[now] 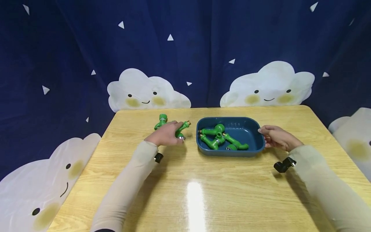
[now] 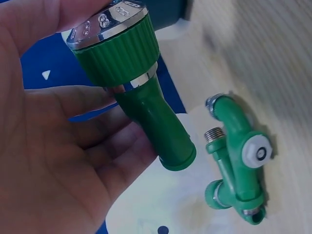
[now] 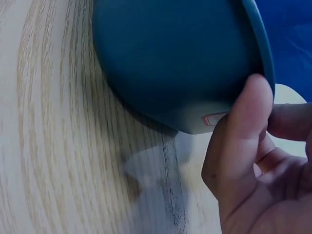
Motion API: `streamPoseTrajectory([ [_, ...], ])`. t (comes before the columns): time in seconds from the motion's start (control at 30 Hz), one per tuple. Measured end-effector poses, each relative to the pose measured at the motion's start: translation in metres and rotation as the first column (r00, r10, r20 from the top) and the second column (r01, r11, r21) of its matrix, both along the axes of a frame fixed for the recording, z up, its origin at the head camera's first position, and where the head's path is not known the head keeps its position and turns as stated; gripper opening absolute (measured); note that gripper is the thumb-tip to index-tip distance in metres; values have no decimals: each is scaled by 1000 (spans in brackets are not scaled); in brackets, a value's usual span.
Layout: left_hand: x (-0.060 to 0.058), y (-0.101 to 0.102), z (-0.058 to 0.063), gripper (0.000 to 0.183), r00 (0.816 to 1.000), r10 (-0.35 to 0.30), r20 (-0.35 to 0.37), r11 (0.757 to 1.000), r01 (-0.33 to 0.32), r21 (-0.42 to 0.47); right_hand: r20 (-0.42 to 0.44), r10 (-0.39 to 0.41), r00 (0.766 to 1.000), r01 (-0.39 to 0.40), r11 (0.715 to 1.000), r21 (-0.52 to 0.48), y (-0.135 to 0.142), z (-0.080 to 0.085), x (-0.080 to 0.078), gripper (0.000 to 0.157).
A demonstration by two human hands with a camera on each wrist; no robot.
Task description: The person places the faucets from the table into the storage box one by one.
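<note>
My left hand (image 1: 166,133) holds a green plastic tap (image 2: 163,126) with a ribbed green knob and a chrome cap, just left of the blue basin (image 1: 243,154). In the left wrist view the thumb lies by the chrome cap and the fingers bend behind the tap's body. Another green tap (image 2: 236,161), with a white round button and metal threads, lies on the table beyond that hand. My right hand (image 1: 279,138) pinches the basin's right rim between thumb and fingers. Several green taps (image 1: 214,141) with brass-coloured ends lie inside the basin, mostly toward its left side.
A light wooden table (image 1: 162,193) lies under everything. Behind it hangs a dark blue curtain (image 1: 200,51) with white clouds and small triangles. Small black devices (image 1: 284,165) are strapped to both wrists.
</note>
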State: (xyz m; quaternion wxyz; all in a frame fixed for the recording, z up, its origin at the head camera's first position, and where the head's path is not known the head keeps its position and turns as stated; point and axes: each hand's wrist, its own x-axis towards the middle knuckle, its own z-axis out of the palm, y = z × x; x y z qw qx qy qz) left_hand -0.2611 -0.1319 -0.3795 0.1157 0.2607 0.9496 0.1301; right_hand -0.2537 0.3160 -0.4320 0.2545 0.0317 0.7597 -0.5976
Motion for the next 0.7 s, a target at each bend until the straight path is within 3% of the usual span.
streamPoseTrajectory([
  [0.2, 1, -3, 6, 82, 999, 36, -19, 999, -35, 28, -7, 5, 1000, -5, 1000, -3, -3, -1, 0, 22],
  [0.7, 0, 2, 14, 83, 999, 49, -14, 996, -48, 71, 7, 2, 1000, -2, 1000, 20, 1, -4, 0, 25],
])
